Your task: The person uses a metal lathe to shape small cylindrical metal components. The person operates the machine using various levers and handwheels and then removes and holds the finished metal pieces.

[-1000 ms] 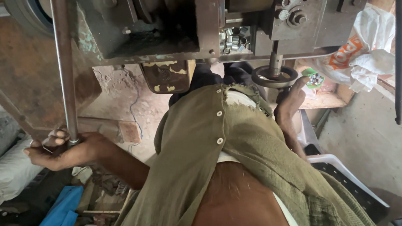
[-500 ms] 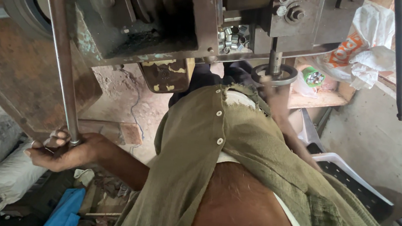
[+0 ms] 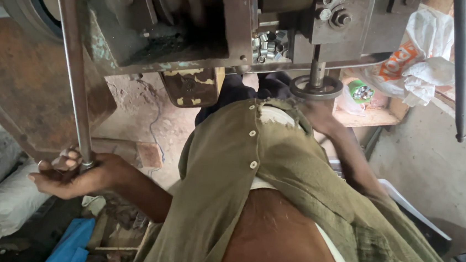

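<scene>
My left hand (image 3: 69,172) is shut around the lower end of a long steel lever rod (image 3: 72,63) that slants down from a heavy rusty machine (image 3: 196,28). At centre right my right hand (image 3: 323,117) reaches up under a small round handwheel (image 3: 316,89) on a vertical spindle below the machine. It touches the wheel's underside, and its fingers are hidden by the wheel and my olive shirt (image 3: 274,167). Several loose nuts (image 3: 270,42) lie on a ledge of the machine just above the wheel.
A second thin rod (image 3: 460,65) hangs at the far right. A white plastic bag (image 3: 424,63) and a green tub of small parts (image 3: 362,92) sit on a wooden shelf (image 3: 369,119). White sacks (image 3: 5,207), a blue cloth (image 3: 72,240) and scrap lie low left.
My right hand has moved up from beside the handwheel to directly under it. My left hand stays on the lever rod. The view has shifted slightly.
</scene>
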